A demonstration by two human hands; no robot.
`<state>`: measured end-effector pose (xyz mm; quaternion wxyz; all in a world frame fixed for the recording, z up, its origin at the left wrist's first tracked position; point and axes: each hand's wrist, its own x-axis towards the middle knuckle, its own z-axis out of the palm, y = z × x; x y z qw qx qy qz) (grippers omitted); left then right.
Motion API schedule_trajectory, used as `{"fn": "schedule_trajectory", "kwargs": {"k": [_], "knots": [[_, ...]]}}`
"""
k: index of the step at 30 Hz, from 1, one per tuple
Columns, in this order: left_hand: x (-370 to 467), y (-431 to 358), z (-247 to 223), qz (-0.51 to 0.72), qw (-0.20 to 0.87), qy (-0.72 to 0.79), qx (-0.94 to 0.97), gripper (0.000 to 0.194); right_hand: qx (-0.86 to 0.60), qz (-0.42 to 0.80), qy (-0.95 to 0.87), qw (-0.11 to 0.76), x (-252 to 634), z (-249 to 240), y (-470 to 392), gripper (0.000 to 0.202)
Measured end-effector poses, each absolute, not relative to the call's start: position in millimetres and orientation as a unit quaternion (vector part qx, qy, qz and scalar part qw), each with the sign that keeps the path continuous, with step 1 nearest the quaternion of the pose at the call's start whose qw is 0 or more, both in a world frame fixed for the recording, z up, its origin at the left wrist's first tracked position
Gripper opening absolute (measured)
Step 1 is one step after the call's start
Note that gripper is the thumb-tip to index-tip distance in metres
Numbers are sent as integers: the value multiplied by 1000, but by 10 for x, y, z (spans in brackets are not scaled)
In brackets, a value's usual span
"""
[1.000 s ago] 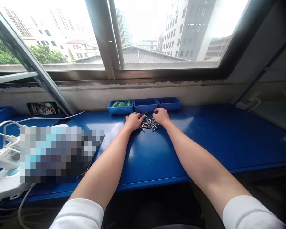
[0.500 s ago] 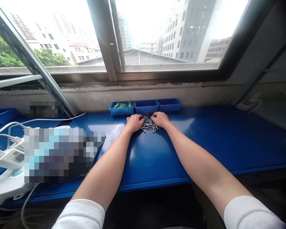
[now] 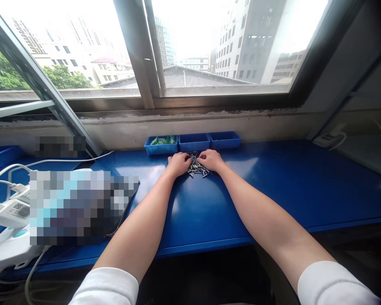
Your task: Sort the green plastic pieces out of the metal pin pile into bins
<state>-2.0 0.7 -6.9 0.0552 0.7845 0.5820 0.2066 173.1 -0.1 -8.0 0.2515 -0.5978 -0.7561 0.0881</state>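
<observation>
A loose pile of small, shiny metal pins or screws [image 3: 196, 167] lies on the blue tabletop [image 3: 206, 216]; their exact kind is too small to make out. At the pile's left edge is my left hand [image 3: 179, 163], its fingers curled inward and down. My right hand [image 3: 211, 160] rests at the right edge, with thumb and fingers bent together over the pieces. Both sets of fingertips are partly hidden, so whatever they pinch does not show. Just behind the pile stands a blue bin [image 3: 194, 143], between two others.
Green material fills the left blue bin [image 3: 161, 149]; another blue bin [image 3: 225, 144] stands on the right. A white power strip [image 3: 9, 250] with plugs and cables lies at left, near a blurred-out item [image 3: 73, 207]. A metal post [image 3: 66, 114] rises at the window.
My right hand has moved slightly left, over the pile's edge, narrowing the gap between my hands. My left hand stays nearly in place. The whole view has shifted a little.
</observation>
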Motion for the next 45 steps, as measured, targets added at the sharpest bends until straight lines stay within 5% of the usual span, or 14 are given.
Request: {"fn": "schedule_trajectory", "kwargs": {"k": [10, 20, 39, 45], "knots": [[5, -23, -59, 219, 49, 584, 780, 32, -588, 57, -737, 329, 1639, -108, 23, 21], [49, -125, 8, 310, 34, 485, 817, 28, -442, 255, -696, 505, 1622, -47, 1, 25], [55, -125, 19, 292, 15, 536, 792, 30, -440, 323, -645, 535, 1677, -14, 11, 40], [41, -77, -13, 253, 23, 629, 735, 38, -541, 209, -627, 520, 1720, 20, 26, 33]]}}
